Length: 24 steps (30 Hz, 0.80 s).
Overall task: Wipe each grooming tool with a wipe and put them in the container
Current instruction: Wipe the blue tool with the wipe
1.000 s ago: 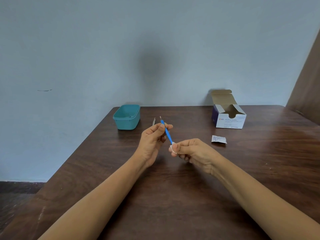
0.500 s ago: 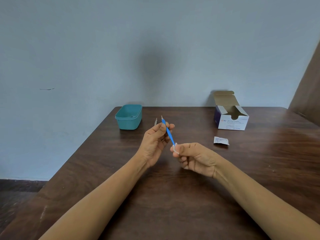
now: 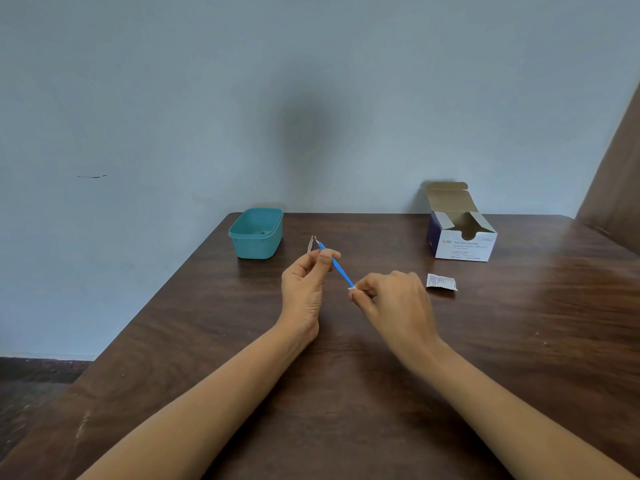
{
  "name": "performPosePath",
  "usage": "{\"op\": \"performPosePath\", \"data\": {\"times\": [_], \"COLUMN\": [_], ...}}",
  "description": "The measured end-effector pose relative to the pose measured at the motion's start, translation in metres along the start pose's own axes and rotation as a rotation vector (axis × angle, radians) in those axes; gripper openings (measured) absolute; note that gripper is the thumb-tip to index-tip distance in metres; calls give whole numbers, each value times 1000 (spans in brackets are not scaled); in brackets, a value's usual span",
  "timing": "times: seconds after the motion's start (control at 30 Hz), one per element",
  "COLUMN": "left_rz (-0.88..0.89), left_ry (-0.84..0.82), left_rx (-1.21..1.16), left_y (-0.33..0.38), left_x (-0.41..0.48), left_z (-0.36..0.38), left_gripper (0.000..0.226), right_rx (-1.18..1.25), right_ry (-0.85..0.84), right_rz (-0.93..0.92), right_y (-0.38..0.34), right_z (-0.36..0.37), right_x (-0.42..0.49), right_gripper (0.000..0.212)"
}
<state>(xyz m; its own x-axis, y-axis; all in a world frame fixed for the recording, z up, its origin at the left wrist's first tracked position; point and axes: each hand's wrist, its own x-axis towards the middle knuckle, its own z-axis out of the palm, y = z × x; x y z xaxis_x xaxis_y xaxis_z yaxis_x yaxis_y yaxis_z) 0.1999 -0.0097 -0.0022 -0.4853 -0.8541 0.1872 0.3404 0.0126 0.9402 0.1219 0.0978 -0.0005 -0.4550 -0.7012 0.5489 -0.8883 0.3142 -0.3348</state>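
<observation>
Blue tool (image 3: 337, 266) pinched in left hand (image 3: 304, 289); right hand (image 3: 394, 299) pinches wipe (image 3: 351, 288) at its tip, above table (image 3: 346, 393).

The bare left forearm (image 3: 207, 403) and right forearm (image 3: 502, 403) reach up from the lower edge and converge toward the middle. The left hand (image 3: 306, 285) is raised with its palm side turned inward, thumb and forefinger pinching the upper part of a blue-handled grooming tool (image 3: 337, 266), the other fingers curled. The right hand (image 3: 394, 299) lies back-up, just beside the left, its fingers bunched, apparently pinching a small white wipe (image 3: 351, 288) round the tool's lower end.
</observation>
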Motion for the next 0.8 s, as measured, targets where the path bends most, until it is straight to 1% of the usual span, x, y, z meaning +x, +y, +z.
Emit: {"op": "performPosePath", "data": {"times": [0.07, 0.17, 0.23, 0.3, 0.37, 0.43, 0.53, 0.67, 0.8], "left_rz": [-20, -90, -132, -164, -199, -230, -263, -309, -346], "left_ry": [-57, -177, -237, -280, -320, -344, -372, -402, -433], "left_rx": [-15, -72, -94, -100, -116, -131, -140, -135, -112], "left_y": [3, 7, 11, 13, 12, 12, 11, 11, 11], "left_x": [0, 2, 5, 6, 5, 5, 8, 9, 8], "left_z": [-2, -3, -4, -4, -4, -4, -5, -5, -5], "left_gripper": [17, 25, 30, 28, 22, 20, 21, 19, 19], "right_rx": [263, 653, 887, 1034, 1110, 1184, 1282, 1358, 1445], "right_ry": [-33, -164, -246, -309, -355, -396, -434, -496, -519], "right_rz": [101, 289, 365, 414, 475, 546, 628, 681, 725], "right_y": [2, 6, 7, 5, 4, 4, 4, 3, 3], "right_z": [-1, -1, -1, -2, -4, -3, -3, -5, -6], "right_x": [0, 3, 4, 5, 6, 7, 8, 10, 11], "right_gripper": [12, 8, 10, 15, 22, 26, 23, 16, 16]}}
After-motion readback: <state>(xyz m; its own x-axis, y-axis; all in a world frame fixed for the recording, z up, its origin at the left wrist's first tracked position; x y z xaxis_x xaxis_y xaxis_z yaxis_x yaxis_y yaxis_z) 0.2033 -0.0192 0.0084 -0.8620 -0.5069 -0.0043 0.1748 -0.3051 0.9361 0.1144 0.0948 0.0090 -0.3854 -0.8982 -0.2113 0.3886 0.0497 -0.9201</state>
